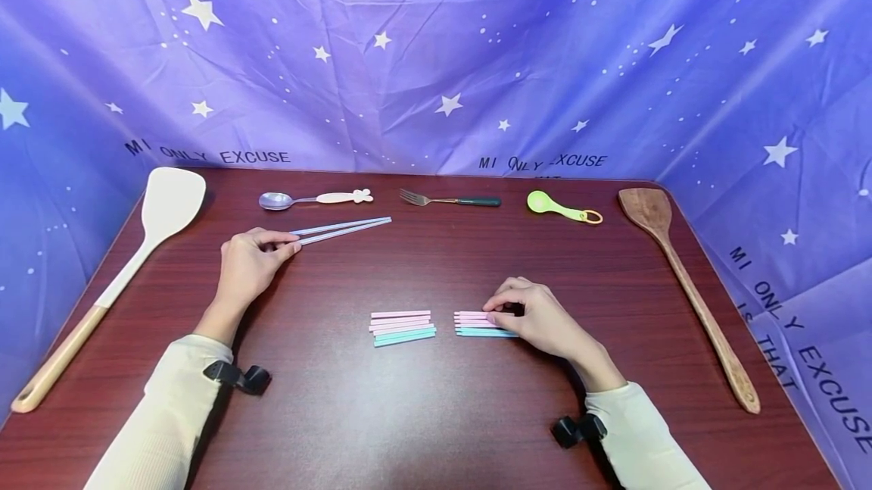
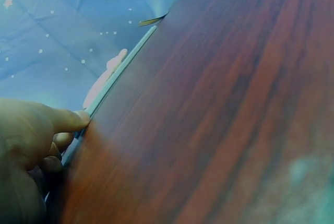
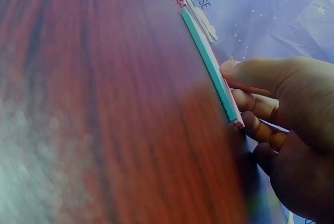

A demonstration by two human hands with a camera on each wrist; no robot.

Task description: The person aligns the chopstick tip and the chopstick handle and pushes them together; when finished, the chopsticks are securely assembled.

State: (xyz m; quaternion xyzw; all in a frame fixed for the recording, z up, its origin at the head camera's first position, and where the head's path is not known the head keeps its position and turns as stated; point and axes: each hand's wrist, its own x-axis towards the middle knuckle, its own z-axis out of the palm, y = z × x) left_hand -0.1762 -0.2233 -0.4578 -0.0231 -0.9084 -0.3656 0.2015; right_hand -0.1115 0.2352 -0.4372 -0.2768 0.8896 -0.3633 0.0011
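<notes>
My left hand (image 1: 284, 243) lies at the table's middle left and pinches the near ends of a pair of pale blue chopsticks (image 1: 344, 228), which lie flat and point right and away. In the left wrist view the fingers (image 2: 68, 120) press on the chopsticks (image 2: 122, 70). My right hand (image 1: 493, 315) has its curled fingers on the right end of a short bundle of pink and teal sticks (image 1: 471, 323). In the right wrist view the thumb (image 3: 250, 72) lies against that bundle (image 3: 207, 62). A second, like bundle (image 1: 403, 327) lies untouched just left of it.
Along the back of the dark wooden table (image 1: 436, 414) lie a metal spoon with a pink handle (image 1: 313, 200), a fork (image 1: 450, 201) and a green spoon (image 1: 559, 207). A white spatula (image 1: 160, 213) lies at the left edge, a wooden spatula (image 1: 681, 278) at the right. Purple starry cloth surrounds the table.
</notes>
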